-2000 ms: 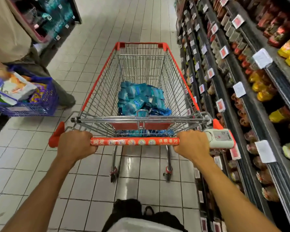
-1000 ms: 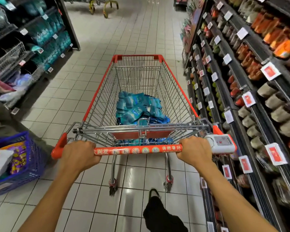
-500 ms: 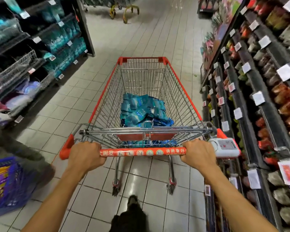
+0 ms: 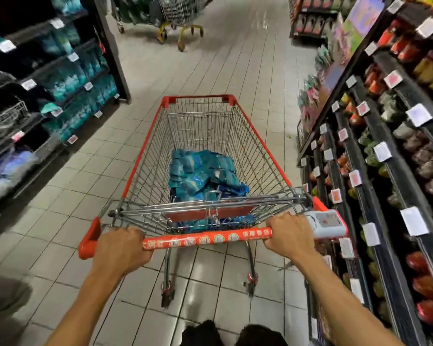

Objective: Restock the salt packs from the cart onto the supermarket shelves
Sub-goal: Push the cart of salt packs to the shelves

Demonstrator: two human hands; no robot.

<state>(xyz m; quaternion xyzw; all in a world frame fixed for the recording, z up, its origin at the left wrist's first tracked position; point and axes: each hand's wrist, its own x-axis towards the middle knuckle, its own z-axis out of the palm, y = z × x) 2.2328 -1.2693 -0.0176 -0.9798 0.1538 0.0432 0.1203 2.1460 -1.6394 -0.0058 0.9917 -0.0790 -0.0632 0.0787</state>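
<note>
A red-rimmed wire shopping cart stands in the aisle straight ahead of me. A heap of blue-green salt packs lies in the near half of its basket. My left hand grips the left end of the orange cart handle. My right hand grips its right end, beside a white coin-lock box. On the left, dark shelves hold rows of similar teal packs.
Shelves with bagged goods and price tags run close along the cart's right side. Another cart with yellow legs stands far ahead in the aisle. A person's grey clothing shows at the lower left. Tiled floor lies ahead.
I have pushed the cart forward down the aisle. The person with the purple basket has slid back out of view on the left, and the teal-pack shelves have come closer.
</note>
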